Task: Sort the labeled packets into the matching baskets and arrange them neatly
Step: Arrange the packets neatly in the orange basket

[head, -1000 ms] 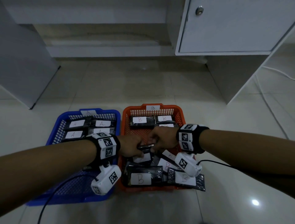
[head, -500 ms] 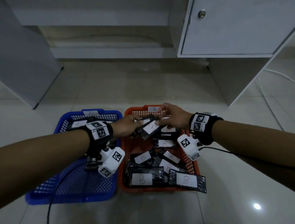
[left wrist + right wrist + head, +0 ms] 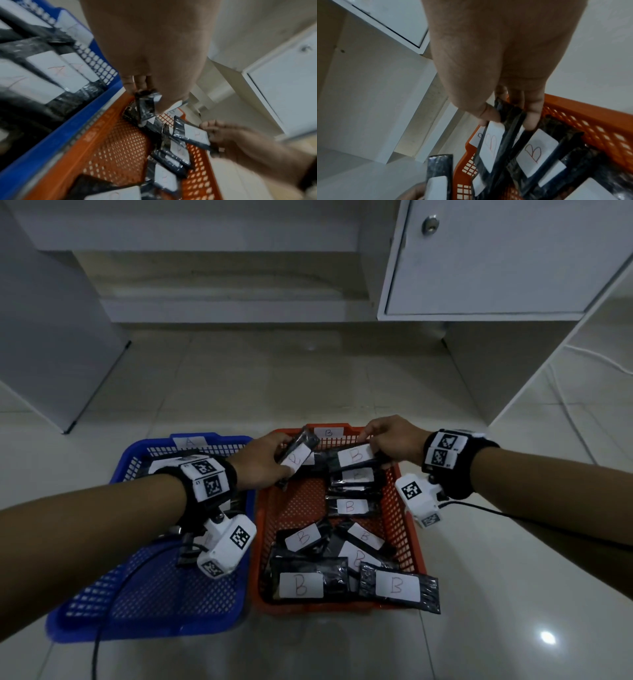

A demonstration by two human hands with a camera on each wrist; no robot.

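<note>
An orange basket (image 3: 390, 508) tagged B stands on the floor beside a blue basket (image 3: 147, 594) tagged A. My left hand (image 3: 260, 463) grips a black packet labelled B (image 3: 297, 455), tilted up over the orange basket's far left corner. My right hand (image 3: 394, 440) pinches another B packet (image 3: 354, 457) at the far right of that basket; the right wrist view shows thumb and fingers on its end (image 3: 510, 115). Several more B packets (image 3: 301, 583) lie lower in the orange basket. A-labelled packets (image 3: 56, 70) lie in the blue basket's far end.
One B packet (image 3: 399, 587) hangs over the orange basket's near right rim. A white cabinet with a knobbed door (image 3: 496, 258) stands behind on the right, a grey panel (image 3: 44, 337) on the left. Cables (image 3: 513, 515) trail from both wrist cameras over the tiled floor.
Both hands moved from the middle of the orange basket to its far end. They separated, each now holding its own B packet, left at the far left corner and right at the far right.
</note>
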